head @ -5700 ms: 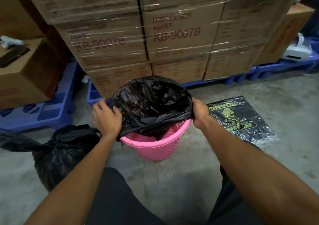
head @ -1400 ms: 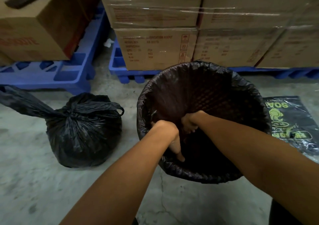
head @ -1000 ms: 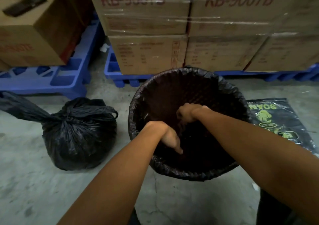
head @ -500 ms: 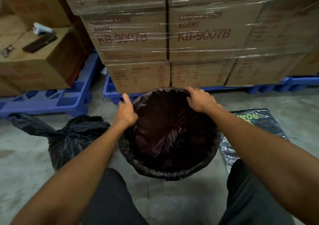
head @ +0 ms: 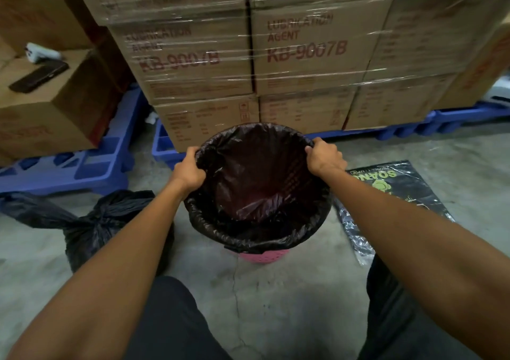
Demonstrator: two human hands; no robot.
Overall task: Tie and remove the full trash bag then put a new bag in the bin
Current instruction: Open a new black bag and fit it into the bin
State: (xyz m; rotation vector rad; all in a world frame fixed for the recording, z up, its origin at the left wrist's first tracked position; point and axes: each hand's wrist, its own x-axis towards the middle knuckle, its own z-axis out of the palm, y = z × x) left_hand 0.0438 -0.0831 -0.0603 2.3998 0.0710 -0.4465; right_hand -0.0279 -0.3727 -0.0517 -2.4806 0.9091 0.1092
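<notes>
Grey cracked concrete floor [head: 276, 299] carries: pink perforated plastic bin [head: 263, 257], black-lined; tied black plastic trash bag [head: 110, 229] left of it; flat black printed bag pack [head: 386, 194] right; blue plastic pallets [head: 82, 166] behind.

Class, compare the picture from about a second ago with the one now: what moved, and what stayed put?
Both hands came up out of the bin: left hand and right hand now grip the black plastic liner at the rim. The tied black trash bag stayed on the floor.

Crinkled glossy plastic bag [head: 256, 183] — perforated plastic bin [head: 263, 257], rough concrete floor [head: 276, 304].
</notes>
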